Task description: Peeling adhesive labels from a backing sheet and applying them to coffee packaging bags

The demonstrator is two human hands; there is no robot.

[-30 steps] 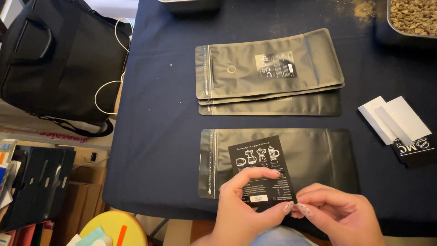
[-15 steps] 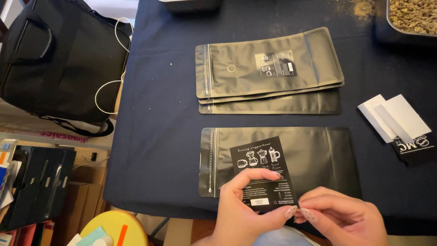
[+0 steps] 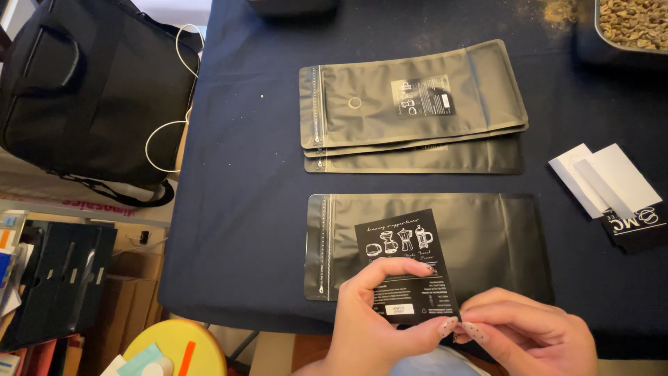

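Off the table's left edge I am seeing a black bag (image 3: 90,90) with a white cord (image 3: 163,143) trailing from it, and below that a yellow stool (image 3: 170,348). Moving right along the near edge of the table (image 3: 236,209), my left hand (image 3: 376,320) is gripping a black label (image 3: 407,268) with white drawings, thumb under and fingers (image 3: 400,264) curled over its face. Since a second ago the label is sitting a touch further right and its near right corner is dropping lower, so I judge the backing is being worked loose there. My right hand (image 3: 529,334) is pinching that corner, fingertips closed on it and touching the left thumb. The label is hovering over a flat dark pouch (image 3: 487,237) lying near the edge. Beyond it a stack of pouches (image 3: 410,111) is resting mid-table. Toward the right edge lie white backing strips (image 3: 605,181), and a tray of beans (image 3: 637,24) is occupying the far right corner.
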